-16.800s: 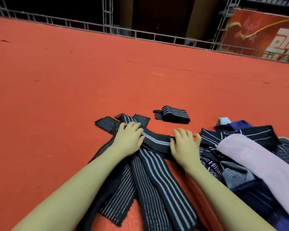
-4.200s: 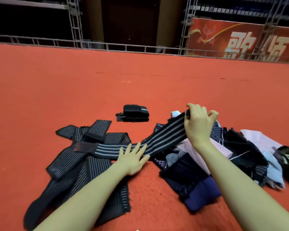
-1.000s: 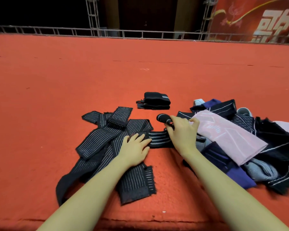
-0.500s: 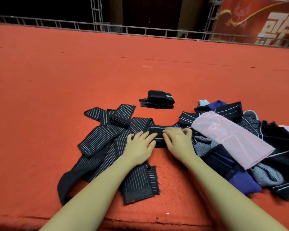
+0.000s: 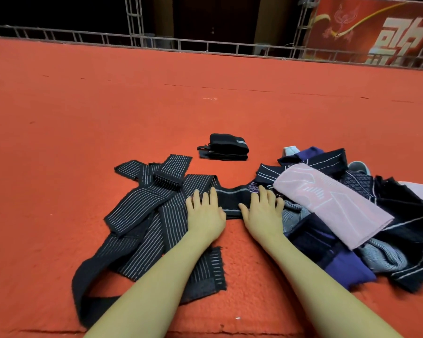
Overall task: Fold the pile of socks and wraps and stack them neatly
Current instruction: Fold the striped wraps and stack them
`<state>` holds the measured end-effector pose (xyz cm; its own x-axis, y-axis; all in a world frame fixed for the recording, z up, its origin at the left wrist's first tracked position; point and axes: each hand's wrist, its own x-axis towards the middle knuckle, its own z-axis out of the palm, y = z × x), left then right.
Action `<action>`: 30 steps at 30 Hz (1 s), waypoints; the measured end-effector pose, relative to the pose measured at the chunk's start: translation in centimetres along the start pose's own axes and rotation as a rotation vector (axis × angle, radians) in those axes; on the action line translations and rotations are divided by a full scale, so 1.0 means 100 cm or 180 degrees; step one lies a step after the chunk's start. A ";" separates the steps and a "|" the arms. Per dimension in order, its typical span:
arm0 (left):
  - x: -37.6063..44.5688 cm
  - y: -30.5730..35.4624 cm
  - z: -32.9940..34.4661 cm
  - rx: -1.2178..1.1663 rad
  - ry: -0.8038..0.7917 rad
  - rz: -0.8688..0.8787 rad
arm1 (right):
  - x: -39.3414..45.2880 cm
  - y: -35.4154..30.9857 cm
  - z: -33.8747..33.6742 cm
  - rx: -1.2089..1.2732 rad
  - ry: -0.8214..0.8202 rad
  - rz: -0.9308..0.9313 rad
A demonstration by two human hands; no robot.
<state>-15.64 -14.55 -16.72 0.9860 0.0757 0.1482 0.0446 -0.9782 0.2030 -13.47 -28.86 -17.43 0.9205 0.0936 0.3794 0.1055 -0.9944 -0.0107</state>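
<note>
Two flat hands press one folded black wrap [image 5: 232,200] onto the red carpet [image 5: 83,113]: my left hand [image 5: 205,211] covers its left end, my right hand [image 5: 263,211] its right end, fingers [image 5: 213,195] stretched out and released, gripping nothing. Left of it sprawl the unfolded striped wraps [image 5: 144,215], one under my left palm. Touching my right hand is the heap of socks [image 5: 351,228], topped by a pink cloth [image 5: 332,203]. Beyond, well apart, sits the finished stack [image 5: 226,147].

Single head-worn wide-angle view, forward and down, close over the red carpet [image 5: 83,142].
</note>
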 end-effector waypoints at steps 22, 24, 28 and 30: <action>0.024 -0.024 -0.049 -0.0007 0.1647 0.0994 | 0.023 -0.018 -0.040 0.1300 0.1035 -0.0037; 0.042 -0.024 -0.058 -0.0014 0.1618 0.1000 | 0.041 -0.022 -0.047 0.1310 0.1189 -0.0038; 0.084 -0.019 -0.065 -0.0230 0.1516 0.1015 | 0.083 -0.026 -0.050 0.1429 0.1215 0.0055; 0.109 -0.020 -0.060 -0.0241 0.1574 0.1046 | 0.104 -0.024 -0.044 0.1505 0.1196 0.0119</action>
<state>-5.97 -10.66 -9.72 0.7538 -0.1294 0.6443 -0.2795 -0.9505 0.1361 -5.86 -25.72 -9.36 0.7399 -0.0507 0.6708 0.3108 -0.8586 -0.4076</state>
